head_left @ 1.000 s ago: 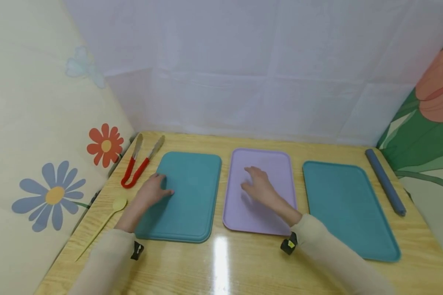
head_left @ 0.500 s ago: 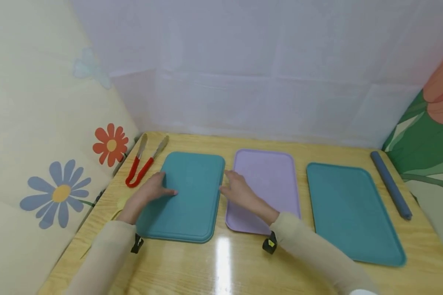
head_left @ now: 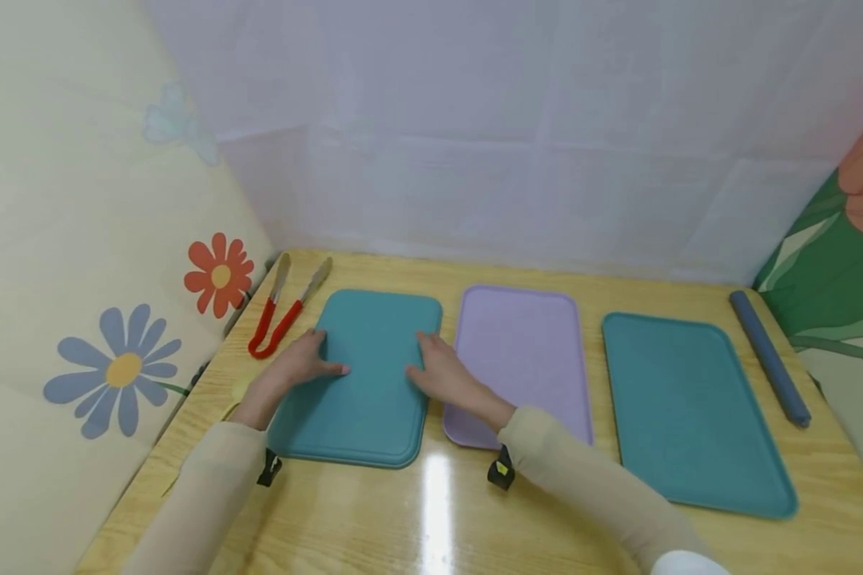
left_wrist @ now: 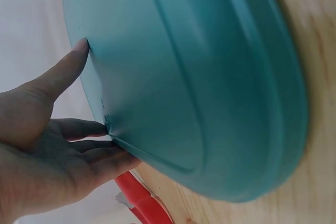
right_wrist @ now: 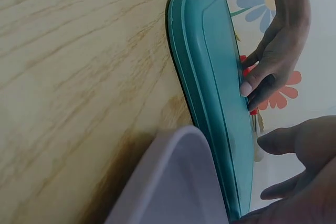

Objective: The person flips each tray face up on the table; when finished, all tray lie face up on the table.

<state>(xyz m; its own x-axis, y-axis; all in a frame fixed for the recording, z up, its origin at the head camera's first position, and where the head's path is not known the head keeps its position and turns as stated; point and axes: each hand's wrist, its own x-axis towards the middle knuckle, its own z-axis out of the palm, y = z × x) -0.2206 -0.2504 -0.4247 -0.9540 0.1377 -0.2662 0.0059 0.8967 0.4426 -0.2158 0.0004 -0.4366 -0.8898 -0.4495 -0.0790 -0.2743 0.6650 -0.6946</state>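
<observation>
Teal tray point(head_left: 365, 423), raised face up, lies left of centre in the head frame on the wooden surface point(head_left: 359, 519). Left grip point(head_left: 298, 361): digits apart, thumb on the tray's face, fingers against its left edge. Right grip point(head_left: 442, 370): thumb and fingers apart at the right edge; contact unclear. Lilac tray point(head_left: 525, 343) near centre; second teal tray point(head_left: 697, 415) and blue rod point(head_left: 769, 357) at right; red-handled tongs point(head_left: 285, 323) at left
</observation>
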